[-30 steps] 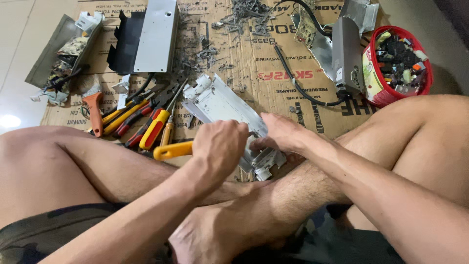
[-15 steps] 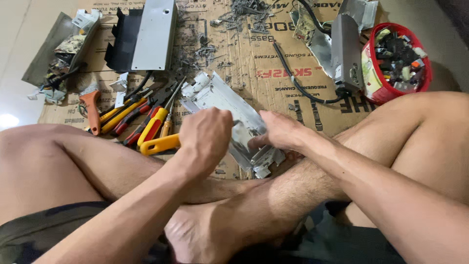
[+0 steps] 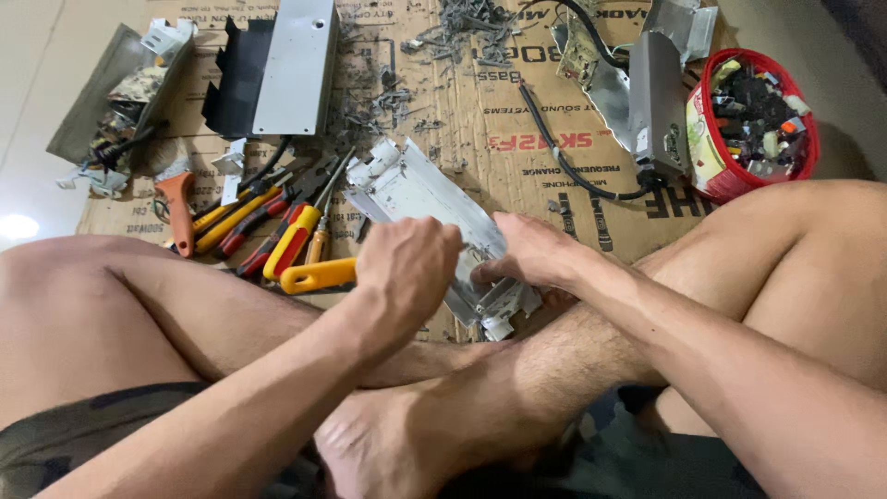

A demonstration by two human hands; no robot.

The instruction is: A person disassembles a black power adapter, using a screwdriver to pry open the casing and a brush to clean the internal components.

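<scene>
My left hand (image 3: 404,270) is closed around a tool with a yellow handle (image 3: 317,274); the handle sticks out to the left of the fist and the tip is hidden. The fist sits against a grey metal chassis panel (image 3: 416,194) that lies tilted on the cardboard in front of my crossed legs. My right hand (image 3: 531,251) presses down on the panel's near right part, fingers bent over its edge. A white plastic bracket (image 3: 504,310) shows at the panel's near end.
Several yellow and red handled screwdrivers and pliers (image 3: 268,226) lie left of the panel. A grey metal housing (image 3: 286,65) and a gutted unit (image 3: 115,102) sit far left. A red bucket (image 3: 753,115) of parts, metal plates (image 3: 647,92) and a black cable (image 3: 564,157) are at right.
My left fist with the yellow-handled tool shifted slightly left and back toward the panel's near edge. The right hand stayed on the panel.
</scene>
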